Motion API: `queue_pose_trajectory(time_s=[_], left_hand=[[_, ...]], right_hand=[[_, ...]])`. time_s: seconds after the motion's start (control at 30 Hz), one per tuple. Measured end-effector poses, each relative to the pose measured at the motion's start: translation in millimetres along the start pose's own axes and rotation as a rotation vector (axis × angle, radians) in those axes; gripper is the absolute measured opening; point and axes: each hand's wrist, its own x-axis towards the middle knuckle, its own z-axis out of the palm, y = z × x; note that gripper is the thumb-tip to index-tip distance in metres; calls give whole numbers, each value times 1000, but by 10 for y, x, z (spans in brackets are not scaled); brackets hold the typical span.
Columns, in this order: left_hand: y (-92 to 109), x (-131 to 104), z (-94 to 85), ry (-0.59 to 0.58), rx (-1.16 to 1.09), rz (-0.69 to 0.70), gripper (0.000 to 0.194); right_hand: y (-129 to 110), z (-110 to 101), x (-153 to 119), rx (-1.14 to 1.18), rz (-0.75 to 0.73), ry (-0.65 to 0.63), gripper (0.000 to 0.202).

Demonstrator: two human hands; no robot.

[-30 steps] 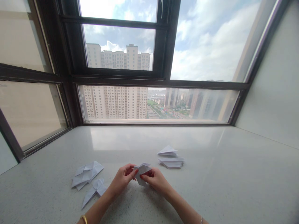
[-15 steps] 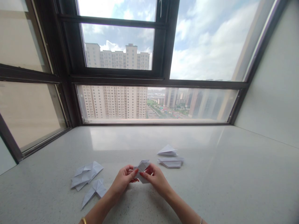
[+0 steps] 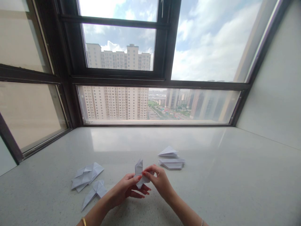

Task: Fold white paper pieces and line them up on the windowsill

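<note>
A small folded white paper [image 3: 139, 168] is held up between both hands just above the sill, one pointed part standing upward. My left hand [image 3: 129, 188] grips its lower left side with the thumb on top and the other fingers underneath. At its right side my right hand [image 3: 156, 177] pinches the paper between thumb and forefinger. Several folded white pieces [image 3: 87, 176] lie overlapped at the left, with another winged folded piece [image 3: 95, 192] nearer my left forearm. Beyond my right hand lie a pointed folded piece [image 3: 168, 152] and a stack of flat folded pieces [image 3: 172, 164].
The pale speckled sill [image 3: 211, 175] spreads under everything. Dark window frames [image 3: 155, 82] stand at the back and left, with tall buildings and sky outside. A white wall [image 3: 277, 88] rises at the right.
The held paper has turned, so its pointed part now stands more upright. My left hand has shifted slightly lower, with its fingers more spread beneath the paper. The pieces on the sill stay put.
</note>
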Motion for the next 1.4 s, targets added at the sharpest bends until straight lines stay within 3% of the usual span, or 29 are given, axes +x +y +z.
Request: queue_pose_trajectory(time_s=[0.1,0.33,0.87,1.03,1.2,1.3,1.4], left_hand=[[21,-67,22,-80,-44,-68,46],[-23,-46,-8,-149,-12,-138,44],[9,-85,-5,-227,53,-139,43],[-47,-35,1,-121,46,-132,51],[-60,70,-81,156,26,32,57],[-15,98,-154,299,43,120,58],[19,86,-171,327,55,136,56]], right_hand=[[-54,-4,-15,-63,-96,-65,17],[-108,-3,-32,-197,-233,-150,17],[-118,31,-55,-198,-181,-148,16],[-43,34,-45,-64,-47,-60,24],[56,13,2,63,27,-3,38],[100,20,19,73,51,-24,38],[113,38,18,90,66,-78,38]])
